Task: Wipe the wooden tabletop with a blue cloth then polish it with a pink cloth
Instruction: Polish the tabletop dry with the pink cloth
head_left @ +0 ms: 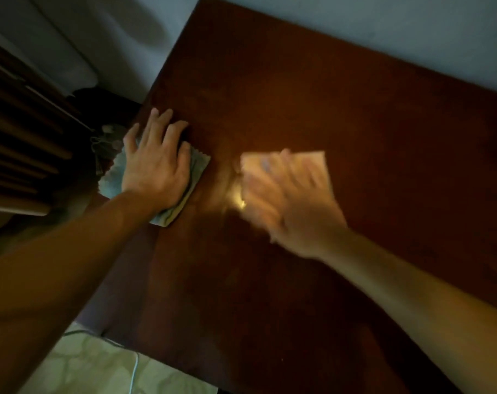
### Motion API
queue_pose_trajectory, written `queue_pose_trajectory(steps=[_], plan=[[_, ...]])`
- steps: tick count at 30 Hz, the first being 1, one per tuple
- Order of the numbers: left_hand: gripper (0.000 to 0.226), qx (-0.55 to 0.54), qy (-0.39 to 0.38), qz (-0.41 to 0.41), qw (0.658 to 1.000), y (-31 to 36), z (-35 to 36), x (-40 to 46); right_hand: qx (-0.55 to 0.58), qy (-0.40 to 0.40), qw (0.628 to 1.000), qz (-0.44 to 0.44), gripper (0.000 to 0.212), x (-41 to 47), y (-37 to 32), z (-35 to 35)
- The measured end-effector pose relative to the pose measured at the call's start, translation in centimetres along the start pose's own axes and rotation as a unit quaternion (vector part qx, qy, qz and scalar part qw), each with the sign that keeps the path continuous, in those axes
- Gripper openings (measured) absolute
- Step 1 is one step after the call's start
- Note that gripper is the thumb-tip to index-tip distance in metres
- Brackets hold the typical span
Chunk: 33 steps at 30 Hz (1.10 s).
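Nearest the camera, two bare forearms reach out over the wooden tabletop [341,115], whose dark, glossy surface fills most of the view. The right hand [292,206] lies flat with fingers spread on the pink cloth [312,163] near the middle of the table; hand and cloth are smeared by motion blur, so this looks like the polishing stroke in progress, the open palm spreading pressure across the cloth. I cannot tell whether any finger curls round its edge. Just beside it, toward the table's left edge, the left hand [153,163] presses flat, fingers straight, on the folded blue cloth [197,166], which sits sharp and apparently at rest, probably parked there after the wiping and pinned so it does not slide off. Beyond the table a pale wall [412,32] runs behind, and dark slatted furniture [20,132] stands at the far left.
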<state>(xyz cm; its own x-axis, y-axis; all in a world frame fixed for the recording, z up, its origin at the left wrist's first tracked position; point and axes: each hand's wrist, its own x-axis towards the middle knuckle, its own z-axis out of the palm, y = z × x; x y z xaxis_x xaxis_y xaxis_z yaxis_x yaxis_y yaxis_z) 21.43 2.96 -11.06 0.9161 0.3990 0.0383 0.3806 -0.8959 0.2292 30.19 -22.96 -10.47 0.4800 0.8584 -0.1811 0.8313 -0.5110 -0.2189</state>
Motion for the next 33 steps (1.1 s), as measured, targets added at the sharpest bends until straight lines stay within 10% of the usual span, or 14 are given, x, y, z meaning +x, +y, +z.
queue_pose_trajectory(steps=[4,13,19,33], plan=[[0.051,-0.024,0.016,-0.008,1.0,0.0,0.2,-0.2,0.001,0.038,0.988,0.152,0.06,5.3,2.0,-1.5],[0.051,-0.052,0.025,-0.015,0.998,-0.1,0.0,-0.1,-0.031,-0.008,0.998,-0.063,0.06,-0.3,-6.9,2.2],[0.046,-0.048,0.023,-0.005,0.999,-0.2,-0.3,-0.2,0.002,0.037,0.989,0.146,0.062,3.3,-1.2,-0.6],[0.033,0.006,0.031,0.183,0.983,5.4,-1.1,-2.5,0.02,0.068,0.987,0.146,0.057,-7.7,-11.7,4.7]])
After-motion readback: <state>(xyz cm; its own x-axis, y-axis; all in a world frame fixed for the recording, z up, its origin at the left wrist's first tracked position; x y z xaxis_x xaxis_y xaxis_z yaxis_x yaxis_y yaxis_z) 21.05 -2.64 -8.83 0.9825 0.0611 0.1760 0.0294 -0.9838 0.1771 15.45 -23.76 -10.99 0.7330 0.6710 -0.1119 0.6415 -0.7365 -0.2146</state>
